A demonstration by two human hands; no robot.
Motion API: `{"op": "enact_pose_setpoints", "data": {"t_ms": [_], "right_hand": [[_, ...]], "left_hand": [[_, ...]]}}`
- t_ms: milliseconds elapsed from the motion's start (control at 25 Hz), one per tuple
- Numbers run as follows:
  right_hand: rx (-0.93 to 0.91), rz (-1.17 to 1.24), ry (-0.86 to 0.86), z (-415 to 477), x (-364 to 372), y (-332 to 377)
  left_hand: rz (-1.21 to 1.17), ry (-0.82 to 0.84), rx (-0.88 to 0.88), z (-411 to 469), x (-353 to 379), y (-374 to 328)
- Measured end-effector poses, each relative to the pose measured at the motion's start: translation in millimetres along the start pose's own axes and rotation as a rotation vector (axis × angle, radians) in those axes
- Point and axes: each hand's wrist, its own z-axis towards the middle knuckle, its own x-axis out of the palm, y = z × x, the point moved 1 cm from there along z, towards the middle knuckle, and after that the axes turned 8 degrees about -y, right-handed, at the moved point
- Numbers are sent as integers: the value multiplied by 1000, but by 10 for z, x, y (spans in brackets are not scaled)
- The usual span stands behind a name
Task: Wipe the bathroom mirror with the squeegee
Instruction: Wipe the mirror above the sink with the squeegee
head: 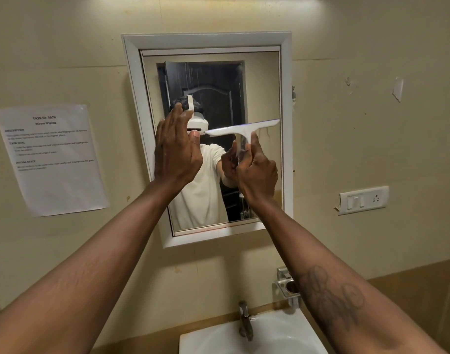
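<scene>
Currently the squeegee is on the glass of the mirror, about mid-height on the right half. It is white plastic and T-shaped: a long thin blade bar runs nearly level, right end slightly higher and reaching the inner edge of the frame, with a short flat handle dropping from the bar's middle. The blade edge looks pressed to the glass, and its reflection sits directly behind it. The right hand grips the handle from below, fingers curled round it and thumb up along the stem; that forearm carries a tattoo. The left hand holds nothing. It is flat, fingers straight and pointing up, in front of the left half of the glass, thumb just beside the blade's left end; cannot tell whether the palm actually touches the glass. The mirror is rectangular in a white frame on a beige wall. Faint vertical streaks show in the upper part, against the reflected dark door. A printed sheet headed "Mirror Wiping" is stuck to the wall left of the mirror, and a white switch plate sits to the right. Below are a white washbasin with a metal tap, and a chrome holder on the wall just right of the tap.
</scene>
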Motion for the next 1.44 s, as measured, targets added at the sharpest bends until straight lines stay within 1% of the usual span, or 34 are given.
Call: {"op": "enact_pose_setpoints", "data": {"t_ms": [120,240,400,720,880,1080,1200,1440], "right_hand": [[-2,-3,20,-158,-5,-100],[11,1,-6,-353,-12,-200],[-27,10,-38,-529,-31,-313],[59,-76,86,-917,-127,-583],[94,-27,98,-936,-219,-544],[59,-55,31,-737,-196,-435],[86,-85,42,-734,-170,-442],[112,-67,115,-976,-207,-592]], "left_hand": [[7,13,-21,-82,-11,57],[17,19,-33,-153,-34,108],[39,19,-55,-261,-49,133],[36,36,-70,-479,-89,172],[38,46,-42,-565,-142,179],[49,35,-32,-565,-192,185],[57,41,-27,-608,-202,196],[50,70,-31,-701,-199,208]]}}
